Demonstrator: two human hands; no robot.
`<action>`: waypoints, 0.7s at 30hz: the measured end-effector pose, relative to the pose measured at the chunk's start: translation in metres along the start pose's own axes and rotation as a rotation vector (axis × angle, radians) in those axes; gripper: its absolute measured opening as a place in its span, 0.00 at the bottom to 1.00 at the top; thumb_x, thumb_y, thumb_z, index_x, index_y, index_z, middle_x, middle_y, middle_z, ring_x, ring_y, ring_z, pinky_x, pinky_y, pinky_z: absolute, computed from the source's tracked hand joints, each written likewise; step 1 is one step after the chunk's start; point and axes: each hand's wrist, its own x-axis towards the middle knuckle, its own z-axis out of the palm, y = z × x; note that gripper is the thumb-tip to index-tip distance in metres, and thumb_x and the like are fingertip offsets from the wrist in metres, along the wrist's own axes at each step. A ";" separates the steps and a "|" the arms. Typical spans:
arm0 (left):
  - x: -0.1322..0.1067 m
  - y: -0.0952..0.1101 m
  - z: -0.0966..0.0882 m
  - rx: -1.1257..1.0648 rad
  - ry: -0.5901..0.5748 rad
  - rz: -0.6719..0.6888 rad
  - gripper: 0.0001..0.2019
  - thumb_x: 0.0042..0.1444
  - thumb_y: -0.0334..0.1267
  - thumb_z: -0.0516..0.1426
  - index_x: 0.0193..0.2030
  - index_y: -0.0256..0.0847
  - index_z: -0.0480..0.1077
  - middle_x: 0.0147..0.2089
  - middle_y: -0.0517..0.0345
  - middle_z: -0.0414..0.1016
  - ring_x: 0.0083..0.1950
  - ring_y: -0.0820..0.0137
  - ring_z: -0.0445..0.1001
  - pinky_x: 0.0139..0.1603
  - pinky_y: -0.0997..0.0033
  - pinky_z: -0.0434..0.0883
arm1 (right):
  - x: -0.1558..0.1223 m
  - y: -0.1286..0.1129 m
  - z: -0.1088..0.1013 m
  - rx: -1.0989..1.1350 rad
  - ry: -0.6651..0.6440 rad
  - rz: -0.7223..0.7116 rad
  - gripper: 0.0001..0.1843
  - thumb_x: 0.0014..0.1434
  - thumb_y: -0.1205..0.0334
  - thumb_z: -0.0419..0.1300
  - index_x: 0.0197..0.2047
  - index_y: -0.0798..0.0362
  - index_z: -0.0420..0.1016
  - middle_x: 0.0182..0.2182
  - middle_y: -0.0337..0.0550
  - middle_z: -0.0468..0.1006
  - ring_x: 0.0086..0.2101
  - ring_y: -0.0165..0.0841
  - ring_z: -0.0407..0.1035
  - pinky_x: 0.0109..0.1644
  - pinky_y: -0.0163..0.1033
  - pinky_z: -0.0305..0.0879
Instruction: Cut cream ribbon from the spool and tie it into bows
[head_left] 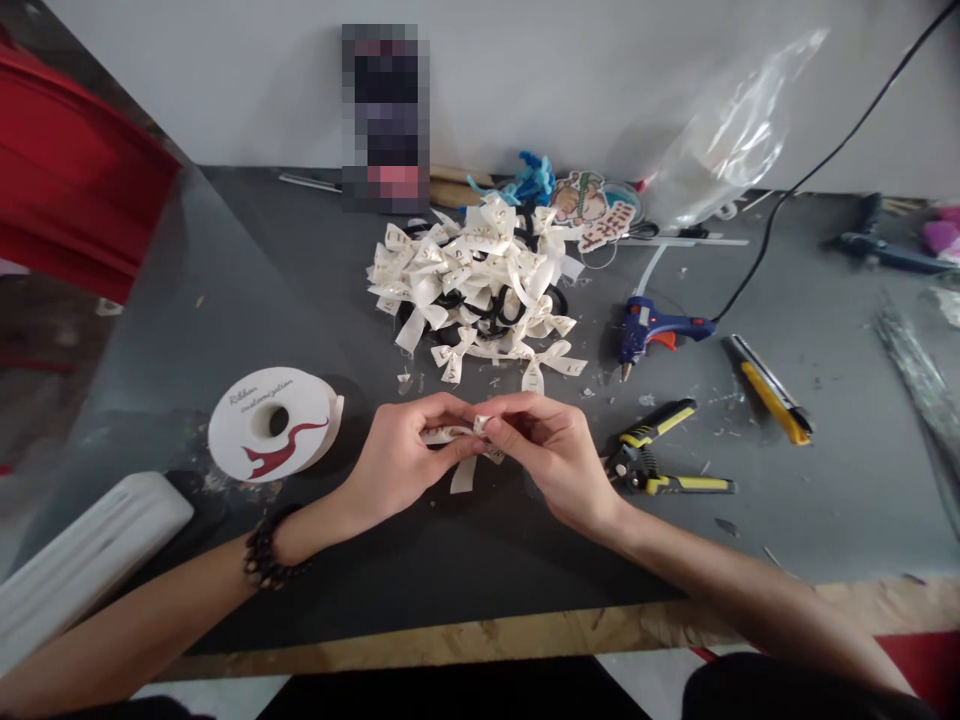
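Note:
My left hand (401,455) and my right hand (551,450) meet over the dark table (225,300), fingers pinched together on a small cream ribbon bow (469,445). One ribbon tail hangs down between the hands. A bead bracelet circles my left wrist. Just beyond the hands lies a pile of finished cream ribbon bows (480,285) with black hair ties among them. A spool of cream ribbon (271,422) lies flat to the left of my left hand.
A blue glue gun (656,330) with a black cord lies right of the pile. Yellow-handled pliers (660,460) and a yellow utility knife (769,388) lie further right. A white case (82,560) sits at the front left. A clear plastic bag (731,130) leans on the wall.

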 end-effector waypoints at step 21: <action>-0.009 0.004 0.007 0.048 0.073 0.101 0.12 0.62 0.43 0.68 0.48 0.45 0.75 0.43 0.58 0.86 0.47 0.65 0.87 0.54 0.69 0.83 | 0.006 0.004 0.001 0.350 -0.049 0.287 0.23 0.56 0.52 0.78 0.45 0.49 0.71 0.31 0.35 0.84 0.29 0.27 0.73 0.32 0.33 0.65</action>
